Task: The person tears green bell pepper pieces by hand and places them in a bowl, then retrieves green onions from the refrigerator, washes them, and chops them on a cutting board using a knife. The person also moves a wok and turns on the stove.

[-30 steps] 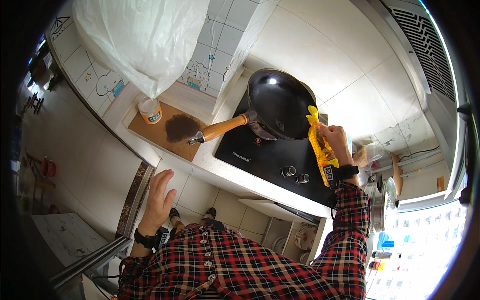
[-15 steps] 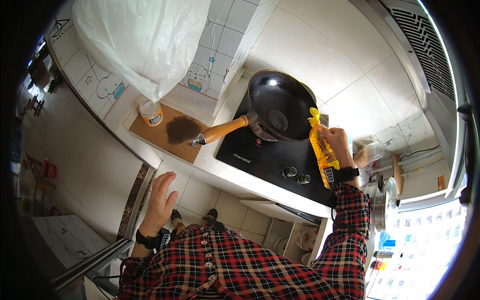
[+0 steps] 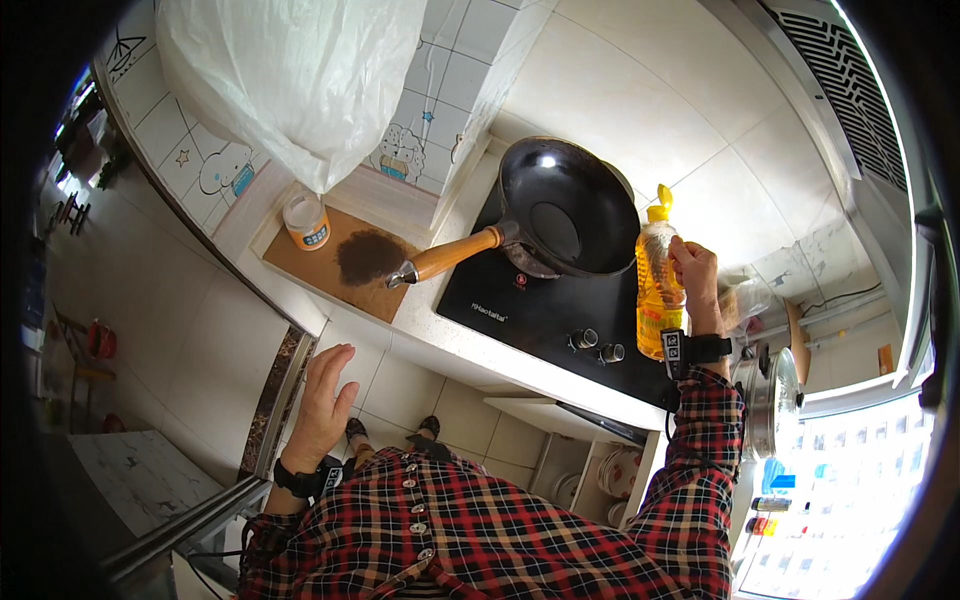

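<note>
My right hand [image 3: 695,272] is closed around the right side of a clear bottle of yellow cooking oil [image 3: 658,315]. The bottle's yellow flip cap is open, and it is just right of the wok's rim. A black wok [image 3: 545,225] with a wooden handle [image 3: 455,256] sits on the black cooktop [image 3: 520,320], its handle pointing left toward me. Its inside looks dark and shiny. Down at the left, in front of the counter, my left hand [image 3: 318,408] is open with fingers stretched out, touching nothing.
An orange-labelled jar [image 3: 306,222] stands on a brown board [image 3: 350,290] with a dark stain. A white plastic bag [image 3: 290,90] hangs above it. Below the cooktop, an open cabinet holds dishes [image 3: 618,470]. A lidded pot [image 3: 770,405] stands at the right.
My right hand and the oil bottle have shifted slightly right, away from the wok, and the bottle is more upright. My left hand stays nearly in place.
</note>
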### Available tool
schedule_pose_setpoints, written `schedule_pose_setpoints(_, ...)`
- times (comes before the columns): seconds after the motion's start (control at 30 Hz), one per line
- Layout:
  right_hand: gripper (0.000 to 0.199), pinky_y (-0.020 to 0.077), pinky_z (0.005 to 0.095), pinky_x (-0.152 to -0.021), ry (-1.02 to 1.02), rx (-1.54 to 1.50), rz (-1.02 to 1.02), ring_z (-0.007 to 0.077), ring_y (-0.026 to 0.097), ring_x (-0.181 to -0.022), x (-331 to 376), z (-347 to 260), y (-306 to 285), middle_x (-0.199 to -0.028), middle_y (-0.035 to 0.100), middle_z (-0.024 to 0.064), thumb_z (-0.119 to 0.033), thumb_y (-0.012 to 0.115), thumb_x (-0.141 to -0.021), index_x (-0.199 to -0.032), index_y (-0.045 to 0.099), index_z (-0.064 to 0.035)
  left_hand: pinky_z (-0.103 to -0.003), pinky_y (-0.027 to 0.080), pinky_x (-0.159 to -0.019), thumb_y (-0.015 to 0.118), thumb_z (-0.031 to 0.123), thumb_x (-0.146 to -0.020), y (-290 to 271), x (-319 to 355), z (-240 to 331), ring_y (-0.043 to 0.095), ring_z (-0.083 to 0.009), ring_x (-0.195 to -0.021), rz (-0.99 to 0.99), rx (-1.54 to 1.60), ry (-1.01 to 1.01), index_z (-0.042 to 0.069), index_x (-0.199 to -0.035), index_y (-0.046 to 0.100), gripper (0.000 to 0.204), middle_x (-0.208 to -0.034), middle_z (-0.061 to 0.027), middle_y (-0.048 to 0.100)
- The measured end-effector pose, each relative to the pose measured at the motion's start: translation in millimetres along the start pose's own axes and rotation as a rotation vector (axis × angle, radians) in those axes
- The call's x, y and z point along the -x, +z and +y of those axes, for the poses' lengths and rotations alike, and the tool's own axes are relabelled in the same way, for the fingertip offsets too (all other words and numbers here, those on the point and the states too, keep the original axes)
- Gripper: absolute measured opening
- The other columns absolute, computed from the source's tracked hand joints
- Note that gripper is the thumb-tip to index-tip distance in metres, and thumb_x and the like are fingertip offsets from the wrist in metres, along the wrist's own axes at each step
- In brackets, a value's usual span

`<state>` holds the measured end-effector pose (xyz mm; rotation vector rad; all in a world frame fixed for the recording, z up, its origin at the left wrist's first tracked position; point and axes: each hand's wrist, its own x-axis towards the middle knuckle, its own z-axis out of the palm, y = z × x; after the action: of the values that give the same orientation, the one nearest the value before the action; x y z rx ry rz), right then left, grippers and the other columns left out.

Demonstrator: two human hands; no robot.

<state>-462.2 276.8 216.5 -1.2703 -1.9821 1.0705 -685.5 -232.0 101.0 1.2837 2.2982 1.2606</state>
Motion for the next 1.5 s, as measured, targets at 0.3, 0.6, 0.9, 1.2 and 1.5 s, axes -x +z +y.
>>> schedule_pose_setpoints(0.3, 0.031, 0.0222, 0.0188, -0.045, -0.012, -0.131, 0.059, 0.001, 0.032, -0.049, 28.0, -10.1, -2.2, -0.059, 0.044, -0.0068, -0.028, 0.064, -0.094, -0.077, 0.062, -0.0023, -0.041, 0.036, -0.107, 0.058, 0.006, -0.091, -1.2, 3.3, -1.0, 0.045, -0.0336, -0.125, -0.012, 0.005, 0.017, 0.0, -0.132, 0.048, 0.043, -0.134, -0.0175, 0.049)
schedule_pose_setpoints(0.6, 0.021, 0.0278, 0.0215, -0.056, -0.173, -0.719, 0.031, 0.0049, 0.036, -0.063, 118.9, -42.8, -10.7, -0.072, 0.044, -0.0035, -0.023, 0.056, -0.099, -0.089, 0.058, -0.0043, -0.04, 0.038, -0.106, 0.059, 0.004, -0.089, -5.9, -1.4, -0.1, 0.047, -0.034, -0.124, -0.035, 0.012, 0.052, -0.001, -0.13, 0.05, 0.042, -0.131, -0.0177, 0.051)
schedule_pose_setpoints(0.9, 0.025, 0.0434, 0.0231, -0.059, -0.108, -0.964, -0.389, 0.0116, 0.054, -0.067, 210.5, -76.7, 63.1, -0.081, 0.06, 0.0024, -0.026, 0.064, -0.092, -0.098, 0.062, -0.0016, -0.039, 0.041, -0.102, 0.059, -0.002, -0.086, -20.8, -14.3, 7.6, 0.052, -0.0315, -0.119, -0.033, 0.094, 0.14, 0.0, -0.118, 0.059, 0.032, -0.126, -0.0141, 0.056)
schedule_pose_setpoints(1.2, 0.018, 0.0463, 0.0242, -0.07, 0.102, -0.878, -0.899, 0.0102, 0.058, -0.074, 270.9, -83.0, 243.2, -0.082, 0.065, 0.0031, -0.016, 0.057, -0.098, -0.094, 0.064, -0.0006, -0.039, 0.044, -0.098, 0.057, 0.0, -0.087, -86.7, -19.0, 13.0, 0.055, -0.0298, -0.114, 0.354, 0.091, 0.218, 0.001, -0.114, 0.06, 0.028, -0.121, -0.0124, 0.06)
schedule_pose_setpoints(1.5, 0.009, 0.0467, 0.0232, -0.08, 0.047, -0.998, -0.86, 0.007, 0.058, -0.086, 283.1, -74.0, 334.9, -0.094, 0.066, -0.0018, -0.006, 0.058, -0.094, -0.098, 0.066, -0.004, -0.034, 0.045, -0.091, 0.063, 0.007, -0.087, -96.8, -28.1, 34.0, 0.055, -0.0219, -0.106, 0.088, -0.196, 0.685, 0.004, -0.118, 0.066, 0.031, -0.126, -0.0063, 0.06)
